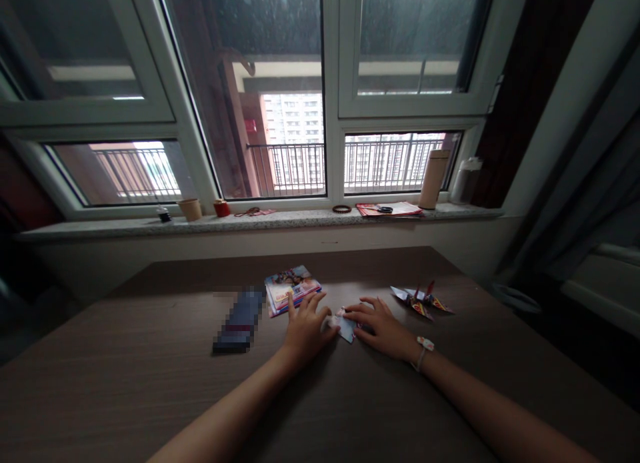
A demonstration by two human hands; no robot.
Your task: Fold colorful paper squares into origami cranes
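My left hand (305, 328) and my right hand (383, 326) lie side by side on the brown table (150, 383), both pressing on a small folded piece of printed paper (345, 325) between them. The left fingers are spread flat over its left part. My right hand's fingers lie flat over its right edge. A bracelet sits on my right wrist. Most of the paper is hidden under the hands.
A stack of colourful printed sheets (291, 288) lies just beyond my left hand. A dark flat object (240, 321) is to the left. Folded paper cranes (421, 301) stand at the right. The windowsill (300, 218) holds cups, a tumbler (433, 178), a hair band and papers.
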